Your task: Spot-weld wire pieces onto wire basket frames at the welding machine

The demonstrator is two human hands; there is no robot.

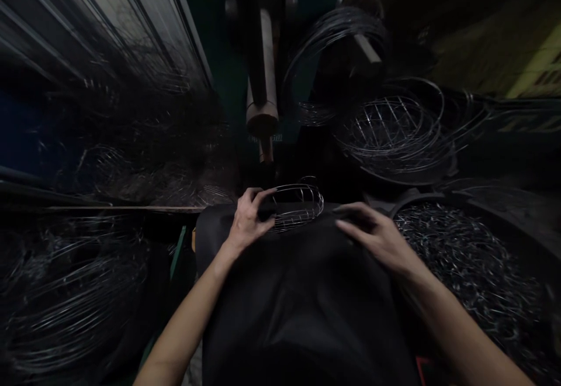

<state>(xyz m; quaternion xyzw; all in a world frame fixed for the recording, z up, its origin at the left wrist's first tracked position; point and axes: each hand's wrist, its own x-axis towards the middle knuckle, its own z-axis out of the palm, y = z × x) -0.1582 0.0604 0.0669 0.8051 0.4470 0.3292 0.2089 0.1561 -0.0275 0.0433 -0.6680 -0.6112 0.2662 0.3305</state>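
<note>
A small round cage of thin shiny wire [322, 203] stands over the dark cloth [298, 281] across my lap. My left hand [249, 217] grips its left side, with the thumb low and the fingers on the upper wire. To the right of the cage, and apart from it, is my right hand [372, 231]. Its thumb and fingers are spread, and I see nothing between them. Just beyond the cage, the rod-like end of a machine [262, 118] points down.
A large tub [421, 196] full of small metal pieces stands at my right. Behind it lie coiled wire and a wire grid [390, 120]. More wire hoops [74, 304] are heaped at left, beside a green edge [177, 251]. A wire coil [346, 23] hangs near the machine.
</note>
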